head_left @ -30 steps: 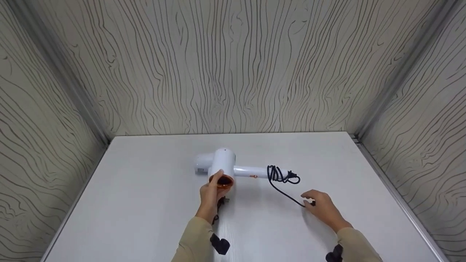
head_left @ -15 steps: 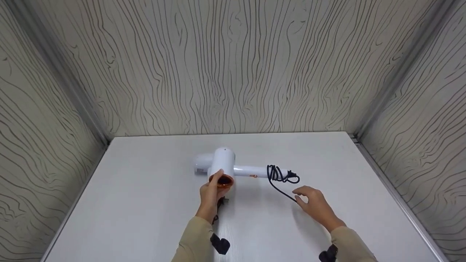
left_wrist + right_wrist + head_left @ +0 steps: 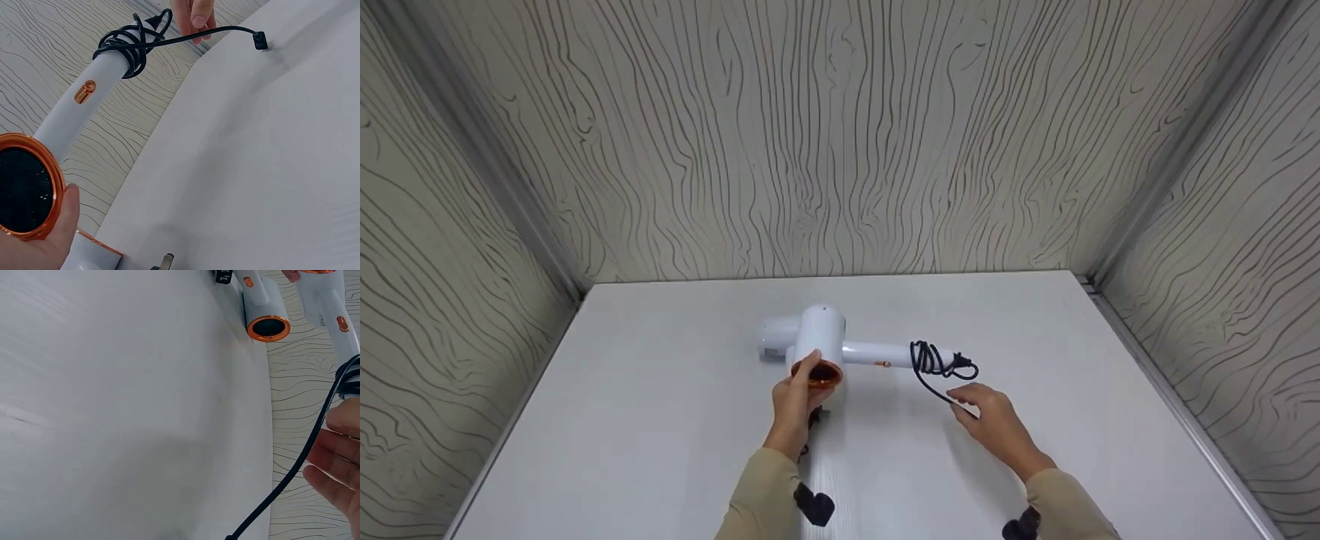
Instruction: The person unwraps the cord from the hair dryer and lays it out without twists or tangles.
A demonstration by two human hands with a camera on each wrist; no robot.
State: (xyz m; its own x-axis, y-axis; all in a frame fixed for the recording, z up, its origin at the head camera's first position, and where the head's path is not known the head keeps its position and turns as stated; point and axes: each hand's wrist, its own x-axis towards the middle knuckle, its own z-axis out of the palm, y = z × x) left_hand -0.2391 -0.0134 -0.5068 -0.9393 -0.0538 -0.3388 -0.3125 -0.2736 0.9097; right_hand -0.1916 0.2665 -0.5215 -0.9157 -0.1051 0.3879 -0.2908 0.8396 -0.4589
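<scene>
A white hair dryer (image 3: 821, 334) with an orange rim is raised above the white table. My left hand (image 3: 793, 405) grips its barrel beside the rim. Its dark power cord (image 3: 930, 360) is wound several times around the end of the handle (image 3: 877, 352). A free length of that cord runs to my right hand (image 3: 997, 424), whose thumb and curled fingers lie around it. In the left wrist view the cord's plug (image 3: 260, 40) sticks out beyond the right hand (image 3: 194, 19). Contact between fingertips and cord is partly hidden.
A second white hair dryer (image 3: 778, 337) lies on the table behind the raised one, its orange-rimmed end visible in the right wrist view. Its plug and cord (image 3: 814, 420) show beside my left wrist. Wood-grain panels (image 3: 840, 150) enclose the table (image 3: 660, 450).
My right hand has moved left along the free cord, closer to the dryer's handle. The left hand and the dryer have stayed nearly still.
</scene>
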